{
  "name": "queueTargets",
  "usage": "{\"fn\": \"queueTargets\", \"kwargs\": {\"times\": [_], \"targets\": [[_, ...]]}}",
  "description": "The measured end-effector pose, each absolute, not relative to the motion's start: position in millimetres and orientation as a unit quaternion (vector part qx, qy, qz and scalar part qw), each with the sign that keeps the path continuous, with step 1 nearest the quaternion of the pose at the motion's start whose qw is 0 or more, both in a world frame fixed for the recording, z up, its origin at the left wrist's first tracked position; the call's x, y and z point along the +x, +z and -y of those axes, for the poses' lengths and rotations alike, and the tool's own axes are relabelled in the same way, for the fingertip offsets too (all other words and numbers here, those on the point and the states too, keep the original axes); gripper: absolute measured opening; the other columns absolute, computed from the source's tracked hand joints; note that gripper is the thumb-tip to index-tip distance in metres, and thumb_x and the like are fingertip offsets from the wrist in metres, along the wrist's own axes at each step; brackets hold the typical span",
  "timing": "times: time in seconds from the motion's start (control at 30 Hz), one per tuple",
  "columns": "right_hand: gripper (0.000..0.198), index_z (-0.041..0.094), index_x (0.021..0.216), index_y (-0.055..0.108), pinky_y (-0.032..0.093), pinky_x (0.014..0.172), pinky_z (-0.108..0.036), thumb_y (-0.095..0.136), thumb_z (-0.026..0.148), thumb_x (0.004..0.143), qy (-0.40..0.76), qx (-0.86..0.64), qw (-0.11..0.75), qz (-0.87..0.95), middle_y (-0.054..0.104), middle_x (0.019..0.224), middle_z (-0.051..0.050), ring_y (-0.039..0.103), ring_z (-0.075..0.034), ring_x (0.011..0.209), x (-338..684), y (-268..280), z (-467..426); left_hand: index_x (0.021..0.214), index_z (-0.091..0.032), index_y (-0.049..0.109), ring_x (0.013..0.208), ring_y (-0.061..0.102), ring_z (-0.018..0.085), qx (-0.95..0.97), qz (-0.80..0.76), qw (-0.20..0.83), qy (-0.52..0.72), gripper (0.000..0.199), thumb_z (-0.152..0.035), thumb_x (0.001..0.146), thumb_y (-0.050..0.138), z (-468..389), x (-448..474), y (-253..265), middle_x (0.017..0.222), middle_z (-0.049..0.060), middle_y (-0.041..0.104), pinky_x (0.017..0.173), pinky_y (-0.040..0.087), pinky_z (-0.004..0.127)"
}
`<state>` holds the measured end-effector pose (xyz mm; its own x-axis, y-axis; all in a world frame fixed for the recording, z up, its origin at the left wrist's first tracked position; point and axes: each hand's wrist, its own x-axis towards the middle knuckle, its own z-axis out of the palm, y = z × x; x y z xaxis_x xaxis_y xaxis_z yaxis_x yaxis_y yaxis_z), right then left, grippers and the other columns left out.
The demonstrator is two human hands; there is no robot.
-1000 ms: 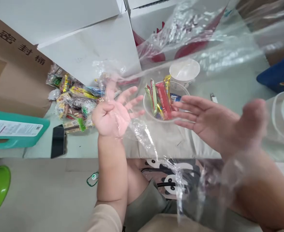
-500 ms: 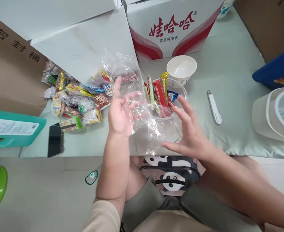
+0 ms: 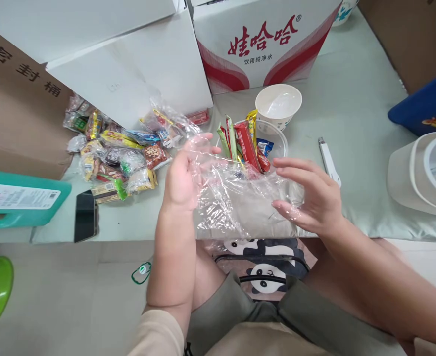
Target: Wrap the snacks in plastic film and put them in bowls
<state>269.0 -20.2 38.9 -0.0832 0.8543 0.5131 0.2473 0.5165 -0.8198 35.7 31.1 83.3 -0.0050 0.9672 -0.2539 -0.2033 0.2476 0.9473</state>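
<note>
Crumpled clear plastic film [image 3: 236,202], perhaps a bag, stretches between my two hands. My left hand [image 3: 184,178] is palm up with its fingers apart, the film lying over them. Its far end trails over the snack pile. My right hand [image 3: 314,195] is curved, thumb and fingers apart, with film touching the thumb and fingertips. Just beyond the film stands a clear round tub [image 3: 285,143] holding several wrapped snacks, among them a red-wrapped bar [image 3: 246,143]. Film hides part of the tub's near side.
A paper bowl [image 3: 279,101] is behind the tub. To the right are a utility knife [image 3: 328,158] and a white bucket [image 3: 403,173]. Packaged snacks [image 3: 124,155] and a phone [image 3: 85,216] lie left. White cartons [image 3: 136,64] stand behind.
My right hand has moved right, drawing the film wider. The film's upper part has dropped leftward over the snacks, and my left hand's fingers have lowered.
</note>
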Motion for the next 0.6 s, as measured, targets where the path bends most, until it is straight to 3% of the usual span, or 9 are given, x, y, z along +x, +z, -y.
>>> {"fn": "queueTargets", "kwargs": {"times": [0.07, 0.1, 0.17, 0.23, 0.37, 0.47, 0.57, 0.6], "targets": [[0.018, 0.031, 0.093, 0.081, 0.062, 0.081, -0.041, 0.075, 0.047, 0.087, 0.309, -0.420, 0.563, 0.641, 0.078, 0.093, -0.005, 0.072, -0.022, 0.085, 268, 43, 23, 0.103, -0.021, 0.069, 0.063, 0.067, 0.017, 0.390, -0.524, 0.591, 0.474, 0.034, -0.045, 0.083, 0.058, -32, 35, 79, 0.092, 0.007, 0.072, 0.040, 0.043, 0.022], [0.023, 0.031, 0.088, 0.081, 0.060, 0.070, -0.036, 0.069, 0.049, 0.092, 0.342, -0.433, 0.573, 0.606, 0.075, 0.081, -0.004, 0.069, -0.019, 0.072, 269, 43, 22, 0.098, -0.020, 0.069, 0.057, 0.064, 0.015, 0.399, -0.530, 0.585, 0.467, 0.032, -0.046, 0.083, 0.059, -32, 35, 78, 0.088, 0.006, 0.071, 0.037, 0.038, 0.021], [0.037, 0.030, 0.077, 0.079, 0.050, 0.049, -0.030, 0.060, 0.055, 0.096, 0.436, -0.460, 0.581, 0.510, 0.065, 0.060, -0.001, 0.055, -0.014, 0.051, 271, 40, 19, 0.092, -0.021, 0.069, 0.045, 0.056, 0.011, 0.415, -0.541, 0.568, 0.460, 0.029, -0.047, 0.084, 0.063, -32, 33, 75, 0.078, 0.004, 0.070, 0.033, 0.025, 0.019], [0.040, 0.029, 0.070, 0.075, 0.041, 0.040, -0.029, 0.062, 0.058, 0.093, 0.513, -0.492, 0.579, 0.400, 0.055, 0.049, 0.001, 0.043, -0.012, 0.041, 275, 34, 13, 0.089, -0.022, 0.069, 0.037, 0.047, 0.008, 0.434, -0.550, 0.553, 0.452, 0.027, -0.048, 0.085, 0.066, -33, 31, 74, 0.066, 0.000, 0.065, 0.032, 0.016, 0.019], [0.039, 0.028, 0.065, 0.069, 0.041, 0.040, -0.031, 0.067, 0.059, 0.088, 0.517, -0.575, 0.574, 0.267, 0.044, 0.042, 0.002, 0.034, -0.012, 0.037, 283, 18, 3, 0.083, -0.023, 0.067, 0.030, 0.035, 0.006, 0.480, -0.550, 0.516, 0.449, 0.027, -0.049, 0.088, 0.070, -35, 28, 74, 0.053, -0.004, 0.056, 0.032, 0.012, 0.022], [0.046, 0.028, 0.068, 0.069, 0.043, 0.042, -0.032, 0.059, 0.066, 0.092, 0.496, -0.612, 0.544, 0.289, 0.042, 0.043, 0.003, 0.036, -0.012, 0.037, 288, 11, -2, 0.080, -0.023, 0.064, 0.028, 0.033, 0.005, 0.487, -0.553, 0.487, 0.469, 0.027, -0.048, 0.089, 0.070, -37, 27, 73, 0.050, -0.006, 0.053, 0.030, 0.013, 0.023], [0.031, 0.029, 0.099, 0.075, 0.056, 0.062, -0.034, 0.077, 0.055, 0.081, 0.404, -0.581, 0.575, 0.410, 0.070, 0.073, 0.001, 0.062, -0.016, 0.061, 294, 9, -5, 0.079, -0.023, 0.062, 0.028, 0.032, 0.005, 0.470, -0.556, 0.473, 0.496, 0.029, -0.049, 0.090, 0.070, -39, 26, 70, 0.049, -0.006, 0.052, 0.030, 0.012, 0.023], [0.044, 0.031, 0.110, 0.074, 0.058, 0.072, -0.035, 0.087, 0.048, 0.071, 0.364, -0.554, 0.592, 0.459, 0.075, 0.093, 0.000, 0.069, -0.018, 0.078, 296, 10, -6, 0.079, -0.023, 0.062, 0.028, 0.032, 0.004, 0.463, -0.555, 0.472, 0.504, 0.029, -0.049, 0.089, 0.070, -40, 25, 69, 0.049, -0.007, 0.052, 0.030, 0.012, 0.023]]}}
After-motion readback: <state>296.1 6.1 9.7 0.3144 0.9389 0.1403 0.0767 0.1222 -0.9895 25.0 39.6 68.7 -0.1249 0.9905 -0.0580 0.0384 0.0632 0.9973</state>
